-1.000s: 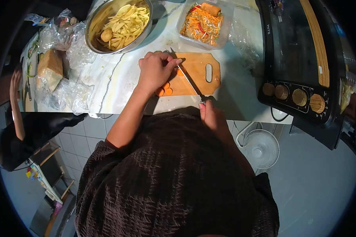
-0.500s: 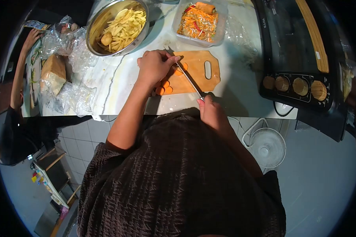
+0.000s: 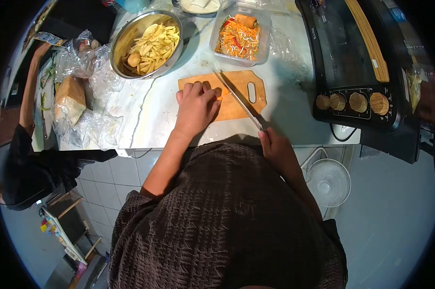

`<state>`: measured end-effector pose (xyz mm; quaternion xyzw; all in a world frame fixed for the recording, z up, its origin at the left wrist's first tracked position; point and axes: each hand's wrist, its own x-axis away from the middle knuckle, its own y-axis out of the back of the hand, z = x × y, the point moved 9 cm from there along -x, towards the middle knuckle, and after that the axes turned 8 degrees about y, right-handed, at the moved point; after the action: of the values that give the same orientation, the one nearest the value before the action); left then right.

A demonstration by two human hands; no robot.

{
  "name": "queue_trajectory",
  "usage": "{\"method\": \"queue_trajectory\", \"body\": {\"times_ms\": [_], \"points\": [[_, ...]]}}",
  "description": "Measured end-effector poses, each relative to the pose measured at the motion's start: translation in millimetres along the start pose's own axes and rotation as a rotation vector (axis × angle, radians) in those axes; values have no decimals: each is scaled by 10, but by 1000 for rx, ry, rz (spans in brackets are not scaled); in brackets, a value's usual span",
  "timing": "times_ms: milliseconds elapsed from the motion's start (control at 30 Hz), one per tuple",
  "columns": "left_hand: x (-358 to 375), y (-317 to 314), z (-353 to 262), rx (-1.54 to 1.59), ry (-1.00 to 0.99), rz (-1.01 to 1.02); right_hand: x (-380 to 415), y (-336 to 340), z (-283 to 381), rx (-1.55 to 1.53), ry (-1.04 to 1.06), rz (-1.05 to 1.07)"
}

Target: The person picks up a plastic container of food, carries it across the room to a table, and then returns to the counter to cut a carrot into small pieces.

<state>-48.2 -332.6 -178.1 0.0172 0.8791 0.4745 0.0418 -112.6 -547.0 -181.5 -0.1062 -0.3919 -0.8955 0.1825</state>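
My right hand [image 3: 276, 149] is closed round the handle of a kitchen knife [image 3: 242, 105], whose blade slants up and left across the wooden cutting board [image 3: 239, 111]. On the left part of the board, my left hand [image 3: 194, 105] is closed, its fingers curled over carrot pieces [image 3: 223, 93]. A little orange shows between the fingertips and the blade; the rest lies hidden under the hand. The blade is just right of the fingers.
Behind the board stand a metal bowl [image 3: 171, 65] of cut potato strips and a plastic container [image 3: 234, 59] of shredded carrot. Plastic bags and a bread loaf [image 3: 70, 98] lie left, near another person's arm [image 3: 30, 91]. A black toaster oven [image 3: 352, 72] stands right.
My left hand has come down and closed over the carrot slices at the board's left, which were visible before. The knife has swung away to the right of the fingers.
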Motion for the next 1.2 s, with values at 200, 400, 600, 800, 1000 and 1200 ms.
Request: {"method": "queue_trajectory", "body": {"times_ms": [200,400,600,800,1000,1200], "points": [[-6,0,-28,-110,-5,93,-10,44,-64,14,-66,-37],[-181,-46,-150,10,-96,19,2,48,-116,32,-107,-24],[-194,-43,-208,-67,-159,-33,17,-32,-195,11,-98,-36],[-114,-85,-105,-127,35,-26,-39,-103,-84,-52,-50,-27],[-10,-128,-123,50,35,62,-192,-221,-9,-55,-11,47],[-12,-123,-190,63,-13,36,-167,-148,-65,-65,-37,-38]]}}
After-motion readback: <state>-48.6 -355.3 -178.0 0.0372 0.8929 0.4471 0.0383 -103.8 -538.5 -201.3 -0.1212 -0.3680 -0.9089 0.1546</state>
